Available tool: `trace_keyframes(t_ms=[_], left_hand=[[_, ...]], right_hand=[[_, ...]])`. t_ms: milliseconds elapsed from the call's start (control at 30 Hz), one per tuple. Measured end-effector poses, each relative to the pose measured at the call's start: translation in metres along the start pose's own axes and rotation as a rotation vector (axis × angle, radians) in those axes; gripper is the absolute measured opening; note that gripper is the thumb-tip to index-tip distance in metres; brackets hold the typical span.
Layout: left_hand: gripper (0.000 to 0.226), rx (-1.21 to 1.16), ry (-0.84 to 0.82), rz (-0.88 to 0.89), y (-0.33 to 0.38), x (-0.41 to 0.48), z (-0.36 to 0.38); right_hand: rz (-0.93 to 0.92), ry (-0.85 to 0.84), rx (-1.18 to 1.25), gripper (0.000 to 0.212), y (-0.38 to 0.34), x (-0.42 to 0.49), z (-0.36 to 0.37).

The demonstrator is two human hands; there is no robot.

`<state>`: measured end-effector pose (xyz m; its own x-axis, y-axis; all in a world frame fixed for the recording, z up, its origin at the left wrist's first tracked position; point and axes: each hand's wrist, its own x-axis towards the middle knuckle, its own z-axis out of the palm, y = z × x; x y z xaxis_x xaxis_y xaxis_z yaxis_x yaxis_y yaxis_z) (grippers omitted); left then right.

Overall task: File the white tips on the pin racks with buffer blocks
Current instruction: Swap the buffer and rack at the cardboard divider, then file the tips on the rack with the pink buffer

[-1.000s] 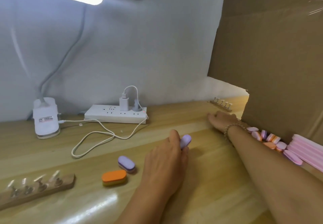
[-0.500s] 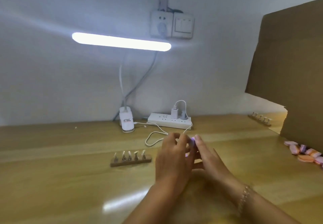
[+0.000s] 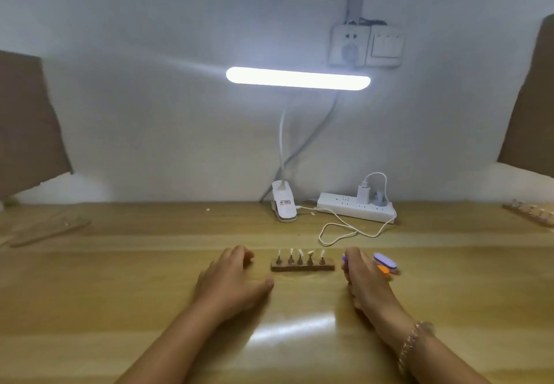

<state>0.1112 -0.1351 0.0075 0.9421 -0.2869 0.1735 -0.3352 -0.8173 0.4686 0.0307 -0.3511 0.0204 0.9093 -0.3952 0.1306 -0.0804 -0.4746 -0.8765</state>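
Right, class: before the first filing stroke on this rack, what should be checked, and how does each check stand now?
1. Pin rack lies between the two hands: ok.
2. Five white tips stand on it: ok.
3. Right hand grips a purple buffer block: ok.
4. Left hand steadies the rack: not ok, it rests beside it, not touching.
5. Block meets a tip: not ok, they are apart.
6. Tips seated firmly on their pins: cannot tell.

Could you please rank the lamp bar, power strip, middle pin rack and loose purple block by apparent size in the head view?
1. lamp bar
2. power strip and pin rack: nearly alike; strip is farther, so unranked
3. purple block
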Motion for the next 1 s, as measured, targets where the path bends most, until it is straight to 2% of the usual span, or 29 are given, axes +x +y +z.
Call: trace_keyframes(t_ms=[67, 200, 367, 600, 1000], left_hand=[[0.058, -0.043, -0.042, 0.059, 0.003, 0.008, 0.002], [0.048, -0.053, -0.027, 0.183, 0.008, 0.013, 0.013], [0.022, -0.113, 0.054, 0.24, 0.007, 0.013, 0.019], [0.014, -0.356, 0.014, 0.202, 0.006, 0.012, 0.018], [0.013, -0.325, 0.047, 0.146, 0.007, 0.008, 0.015]], right_hand=[[-0.037, 0.026, -0.096, 0.024, 0.003, 0.002, -0.002], [-0.036, 0.123, -0.273, 0.037, 0.013, 0.005, -0.006], [-0.124, 0.063, -0.473, 0.037, 0.022, 0.006, 0.001], [-0.173, 0.093, -0.476, 0.037, 0.024, 0.002, 0.004], [-0.173, 0.072, -0.452, 0.037, 0.025, 0.003, 0.003]])
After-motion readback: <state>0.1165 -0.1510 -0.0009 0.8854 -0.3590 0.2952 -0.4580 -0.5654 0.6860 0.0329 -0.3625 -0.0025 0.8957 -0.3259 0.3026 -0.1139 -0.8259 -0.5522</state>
